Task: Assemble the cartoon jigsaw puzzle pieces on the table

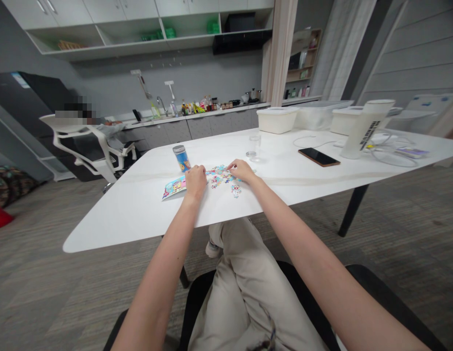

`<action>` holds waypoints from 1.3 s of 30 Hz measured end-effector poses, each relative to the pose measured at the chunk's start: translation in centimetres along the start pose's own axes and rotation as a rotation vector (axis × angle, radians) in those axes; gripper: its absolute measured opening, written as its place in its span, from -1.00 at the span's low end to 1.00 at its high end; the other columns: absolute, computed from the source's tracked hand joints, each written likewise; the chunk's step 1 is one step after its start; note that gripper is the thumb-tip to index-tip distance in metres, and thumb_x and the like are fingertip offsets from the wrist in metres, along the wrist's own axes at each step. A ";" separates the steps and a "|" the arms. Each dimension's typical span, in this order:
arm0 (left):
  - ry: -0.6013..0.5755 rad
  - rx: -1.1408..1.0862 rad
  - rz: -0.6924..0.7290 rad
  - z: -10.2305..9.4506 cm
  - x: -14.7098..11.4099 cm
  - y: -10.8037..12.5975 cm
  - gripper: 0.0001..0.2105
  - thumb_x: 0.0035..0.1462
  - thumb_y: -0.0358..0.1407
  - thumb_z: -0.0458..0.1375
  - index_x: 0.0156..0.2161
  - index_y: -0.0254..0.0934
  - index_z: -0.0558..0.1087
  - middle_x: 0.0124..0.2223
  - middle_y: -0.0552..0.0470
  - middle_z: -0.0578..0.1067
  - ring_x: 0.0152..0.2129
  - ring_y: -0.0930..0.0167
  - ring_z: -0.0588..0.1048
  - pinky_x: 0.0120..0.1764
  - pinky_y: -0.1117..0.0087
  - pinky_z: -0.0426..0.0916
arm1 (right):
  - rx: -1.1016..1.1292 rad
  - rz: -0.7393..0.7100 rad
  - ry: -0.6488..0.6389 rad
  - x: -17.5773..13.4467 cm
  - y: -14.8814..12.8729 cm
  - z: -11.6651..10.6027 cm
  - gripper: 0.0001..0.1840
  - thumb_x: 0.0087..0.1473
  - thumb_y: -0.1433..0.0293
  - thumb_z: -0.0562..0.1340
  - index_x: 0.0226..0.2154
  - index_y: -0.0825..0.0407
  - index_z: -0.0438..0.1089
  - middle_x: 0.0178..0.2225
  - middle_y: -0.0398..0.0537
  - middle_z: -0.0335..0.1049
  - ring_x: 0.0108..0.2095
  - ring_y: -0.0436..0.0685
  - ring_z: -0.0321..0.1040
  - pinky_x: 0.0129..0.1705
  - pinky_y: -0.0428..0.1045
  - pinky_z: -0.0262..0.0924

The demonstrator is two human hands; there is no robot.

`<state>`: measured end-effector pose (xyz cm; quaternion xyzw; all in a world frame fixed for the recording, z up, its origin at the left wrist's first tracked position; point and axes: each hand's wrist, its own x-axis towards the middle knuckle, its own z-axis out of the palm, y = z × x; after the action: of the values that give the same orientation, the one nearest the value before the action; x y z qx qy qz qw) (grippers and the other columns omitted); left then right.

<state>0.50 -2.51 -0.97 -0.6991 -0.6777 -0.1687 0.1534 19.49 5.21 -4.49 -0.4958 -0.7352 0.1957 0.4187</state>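
**Two hands among small puzzle-like pieces on a white table**

Nearest us we see the beige trousers point(237, 273) of the seated person, legs crossed. Beyond them, the white table point(113, 214) takes up the middle of our view.

We find the colourful pieces point(215, 182) scattered between the two hands, with one small clump lying a little nearer the table's edge. The left hand point(196, 179) is loosely curled beside the pieces, at the right end of a bright printed sheet point(174, 188); we cannot tell whether it grips anything. The right hand point(241, 170) has its fingers bent and partly closed, tips down at the pieces; we cannot make out whether one is pinched there.

Just past the left hand we see a blue printed canister point(181, 158), upright with its lid on. Further right lies a dark-screened phone point(319, 157), and beyond it stands a white tumbler point(358, 138) with dark lettering. Toward the far side we notice a lidded white box point(275, 120) beside a clear bin point(316, 117).

Past the table, to our left, a person sits in a white-framed office chair point(58, 141). Farthest off, bottles line a kitchen counter point(171, 129) beneath white cupboards point(127, 10).
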 end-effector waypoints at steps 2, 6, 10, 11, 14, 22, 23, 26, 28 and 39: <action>-0.022 0.038 -0.006 -0.2 -0.1 -0.1 -0.70 0.24 -0.47 -0.08 -0.11 -0.35 0.50 -0.09 -0.24 0.54 -0.10 0.16 0.48 -0.11 0.20 0.23 | -0.059 -0.140 -0.084 -0.3 -0.6 0.4 -0.80 -0.07 0.55 0.24 -0.41 0.03 0.57 -0.20 -0.05 0.54 -0.11 0.13 0.42 0.07 -0.01 0.21; -0.061 0.048 -0.011 -0.3 0.0 -0.6 -0.71 0.19 -0.50 -0.05 -0.17 -0.36 0.52 -0.14 -0.26 0.57 -0.11 0.13 0.50 -0.11 0.19 0.24 | -0.154 -0.389 -0.262 -0.6 -1.9 1.2 -0.74 0.02 0.57 0.21 -0.33 0.02 0.60 -0.14 -0.05 0.56 -0.06 0.11 0.44 0.10 -0.02 0.21; -0.085 0.045 -0.009 0.0 0.2 -1.3 -0.70 0.16 -0.52 -0.04 -0.21 -0.34 0.54 -0.18 -0.25 0.59 -0.12 0.12 0.52 -0.09 0.17 0.23 | -0.181 -0.482 -0.383 -1.1 -2.9 1.5 -0.75 0.06 0.54 0.24 -0.24 0.01 0.60 -0.06 -0.02 0.52 -0.01 0.13 0.41 0.12 0.03 0.19; -0.089 0.047 -0.009 0.1 0.2 -1.5 -0.70 0.16 -0.52 -0.05 -0.21 -0.35 0.55 -0.18 -0.26 0.59 -0.12 0.11 0.52 -0.08 0.15 0.23 | -0.196 -0.493 -0.395 -1.2 -3.0 1.5 -0.74 0.08 0.53 0.24 -0.21 0.02 0.59 -0.04 0.01 0.51 0.00 0.15 0.40 0.13 0.04 0.18; -0.098 0.055 -0.010 0.2 0.2 -1.6 -0.68 0.15 -0.53 -0.06 -0.21 -0.38 0.56 -0.17 -0.31 0.59 -0.12 0.07 0.52 -0.07 0.11 0.23 | -0.263 -0.504 -0.406 -1.5 -3.4 1.6 -0.72 0.14 0.50 0.23 -0.11 0.05 0.55 0.02 0.08 0.44 0.06 0.17 0.34 0.16 0.06 0.14; -0.127 0.010 0.060 0.5 0.0 -1.3 -0.72 0.16 -0.47 0.01 -0.23 -0.32 0.59 -0.15 -0.27 0.60 -0.12 0.12 0.52 -0.05 0.15 0.27 | -0.352 -0.467 -0.352 -1.3 -3.2 2.3 -0.79 0.16 0.47 0.22 -0.18 0.08 0.55 -0.08 0.09 0.45 0.01 0.18 0.35 0.12 0.05 0.15; -0.128 0.001 0.070 0.6 0.0 -1.3 -0.72 0.17 -0.47 0.01 -0.21 -0.31 0.59 -0.14 -0.26 0.60 -0.12 0.12 0.52 -0.05 0.16 0.27 | -0.352 -0.462 -0.340 -1.3 -3.1 2.3 -0.80 0.16 0.47 0.23 -0.18 0.08 0.54 -0.08 0.10 0.45 0.01 0.18 0.35 0.12 0.05 0.15; -0.124 -0.021 0.087 0.9 0.0 -1.5 -0.73 0.19 -0.46 0.01 -0.15 -0.29 0.56 -0.08 -0.25 0.58 -0.09 0.13 0.51 -0.07 0.17 0.28 | -0.358 -0.450 -0.350 -1.3 -2.9 2.3 -0.78 0.17 0.47 0.21 -0.15 0.05 0.54 -0.05 0.08 0.45 0.03 0.17 0.35 0.12 0.05 0.14; -0.126 -0.031 0.090 1.1 0.1 -1.6 -0.73 0.19 -0.47 0.02 -0.15 -0.29 0.56 -0.09 -0.24 0.58 -0.11 0.15 0.52 -0.08 0.19 0.29 | -0.358 -0.445 -0.368 -1.3 -2.9 2.4 -0.77 0.18 0.47 0.20 -0.16 0.03 0.55 -0.03 0.05 0.45 0.03 0.15 0.35 0.13 0.03 0.14; -0.136 -0.100 0.136 1.2 0.3 -1.3 -0.73 0.20 -0.46 0.02 -0.08 -0.31 0.52 -0.05 -0.20 0.58 -0.05 0.20 0.50 -0.02 0.23 0.28 | -0.358 -0.448 -0.382 -1.3 -2.9 2.2 -0.76 0.18 0.46 0.19 -0.14 0.02 0.53 -0.03 0.06 0.45 0.05 0.19 0.33 0.14 0.08 0.14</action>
<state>-0.76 -1.66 -1.94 -0.7602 -0.6282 -0.1435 0.0832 16.29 3.08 -4.30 -0.3420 -0.9136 0.0562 0.2127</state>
